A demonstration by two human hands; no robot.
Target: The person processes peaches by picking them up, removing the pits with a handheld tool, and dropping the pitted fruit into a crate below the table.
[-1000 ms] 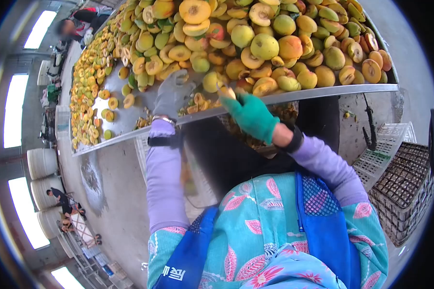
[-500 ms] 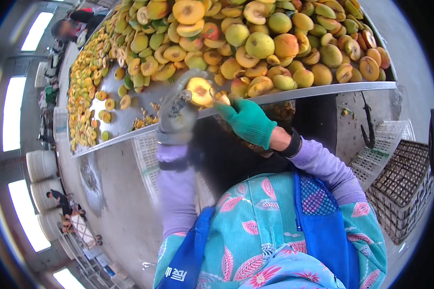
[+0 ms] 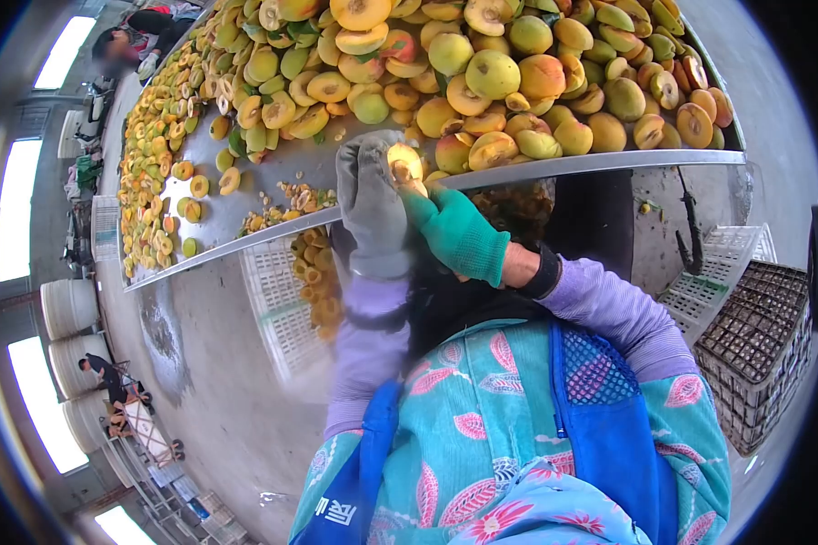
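Observation:
My left hand [image 3: 373, 195], in a grey glove, is closed around a halved yellow peach [image 3: 404, 163], its cut face turned up. The hand is just over the near rim of a metal table [image 3: 273, 229]. My right hand [image 3: 463, 234], in a green glove, is closed with its thumb and fingertips against the lower edge of that half. Something small and tan shows at its fingertips; what it is I cannot make out. Beyond the hands lies a big heap of whole and halved peaches [image 3: 491, 77]. Small scraps or pits [image 3: 304, 198] lie by the left hand.
Beneath the table's near edge stands a white plastic crate [image 3: 286, 309], with fruit pieces [image 3: 316, 282] beside it. Another white crate [image 3: 713, 272] and a dark grid crate [image 3: 754, 354] are to the right. Large tubs [image 3: 68, 309] line the left; people are farther off.
My left hand has moved right and slightly down, closer to the right hand. The peach half has shifted right with it and tilted. My right hand stays nearly where it was.

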